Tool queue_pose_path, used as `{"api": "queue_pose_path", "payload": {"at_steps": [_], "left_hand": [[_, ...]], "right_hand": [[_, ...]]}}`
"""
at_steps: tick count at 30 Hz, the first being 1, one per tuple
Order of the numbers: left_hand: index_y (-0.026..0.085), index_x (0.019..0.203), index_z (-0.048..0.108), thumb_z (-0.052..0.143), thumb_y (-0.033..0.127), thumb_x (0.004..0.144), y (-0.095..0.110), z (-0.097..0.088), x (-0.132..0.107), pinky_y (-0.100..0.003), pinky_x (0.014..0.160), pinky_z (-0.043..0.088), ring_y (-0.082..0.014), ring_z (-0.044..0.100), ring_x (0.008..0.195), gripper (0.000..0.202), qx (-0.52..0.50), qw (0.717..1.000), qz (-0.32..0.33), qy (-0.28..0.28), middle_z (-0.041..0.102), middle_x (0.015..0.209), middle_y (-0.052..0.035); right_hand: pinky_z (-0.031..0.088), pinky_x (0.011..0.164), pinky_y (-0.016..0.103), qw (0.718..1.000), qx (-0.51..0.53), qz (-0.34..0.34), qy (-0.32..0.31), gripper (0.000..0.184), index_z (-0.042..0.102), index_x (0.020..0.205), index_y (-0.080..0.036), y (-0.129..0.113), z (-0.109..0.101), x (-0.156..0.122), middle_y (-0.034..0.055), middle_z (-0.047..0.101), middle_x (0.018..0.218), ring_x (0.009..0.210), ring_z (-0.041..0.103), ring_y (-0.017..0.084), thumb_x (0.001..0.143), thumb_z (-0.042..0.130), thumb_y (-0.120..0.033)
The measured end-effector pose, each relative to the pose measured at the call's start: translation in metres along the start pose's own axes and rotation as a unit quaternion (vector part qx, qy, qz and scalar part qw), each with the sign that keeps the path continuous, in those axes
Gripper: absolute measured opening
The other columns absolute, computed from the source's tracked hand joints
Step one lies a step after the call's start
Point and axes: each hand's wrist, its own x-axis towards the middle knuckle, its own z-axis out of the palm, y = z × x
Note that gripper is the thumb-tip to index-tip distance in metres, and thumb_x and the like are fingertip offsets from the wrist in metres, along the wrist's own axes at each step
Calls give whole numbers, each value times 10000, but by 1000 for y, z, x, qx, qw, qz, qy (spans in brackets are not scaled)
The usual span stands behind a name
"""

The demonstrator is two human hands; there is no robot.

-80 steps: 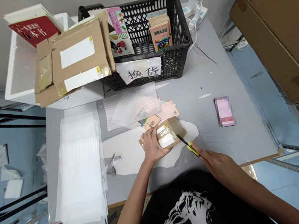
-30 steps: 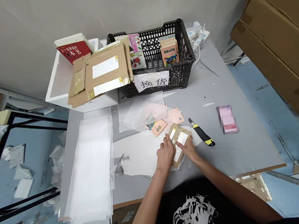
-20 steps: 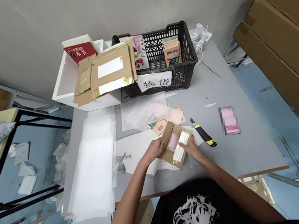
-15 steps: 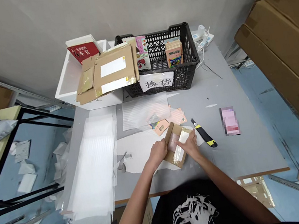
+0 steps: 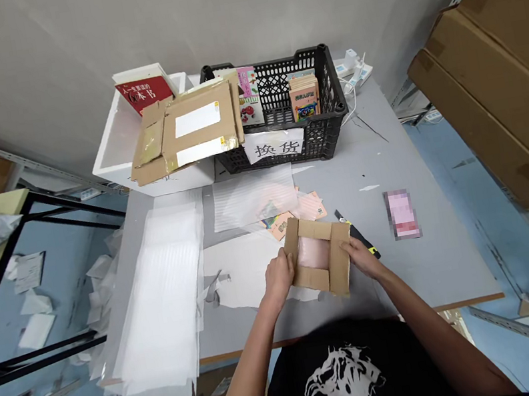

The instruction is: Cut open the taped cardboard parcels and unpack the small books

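A small carton [image 5: 340, 260] is held at the near-ctr of the grey table [image 5: 438, 263], all four flaps folded out. Its left flap is pinched by the L hand [image 5: 278, 277] and its right flap by the R hand [image 5: 363, 257]; both are closed on cardboard. Inside, a pinkish item [image 5: 313, 252] in cloudy wrap is seen; what it is can't be told. A black-yellow knife [image 5: 358, 236] is mostly hidden behind the right flap and R hand. A stack of white foam sheets [image 5: 164, 296] is laid to the left, and a blurred pink object [image 5: 402, 214] to the right. Just beyond the carton, cards [image 5: 309, 206] are partly covered by a foam sheet [image 5: 252, 199]. Further back, a black crate [image 5: 331, 112] is loaded w/ books [image 5: 304, 93] stood on edge; a paper label [image 5: 275, 147] is hung on its front. Beside it, a white foam box [image 5: 109, 149] is capped by flattened cardboard [image 5: 187, 133], so its contents are hidden, apart from a red book [image 5: 145, 93] at the back edge.
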Motion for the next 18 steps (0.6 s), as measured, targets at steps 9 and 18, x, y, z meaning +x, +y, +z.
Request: {"api": "queue_pose_path", "payload": {"at_steps": [9, 18], "left_hand": [[169, 1431, 328, 322, 44, 853, 62, -7, 30, -464, 1149, 208, -228, 236, 1405, 591, 170, 936, 273, 143, 393, 1457, -109], [90, 1125, 591, 356, 66, 866, 74, -32, 61, -498, 1022, 305, -272, 573, 1081, 350, 145, 947, 286, 14, 637, 1085, -207]], "right_hand": [[474, 876, 424, 997, -40, -29, 62, 489, 638, 1038, -176, -5, 12, -3, 88, 701, 1023, 989, 618, 283, 770, 489, -557], [497, 830, 437, 992, -61, -39, 99, 443, 610, 1015, -183, 4, 7, -6, 88, 700, 964, 903, 645, 276, 752, 514, -526]]}}
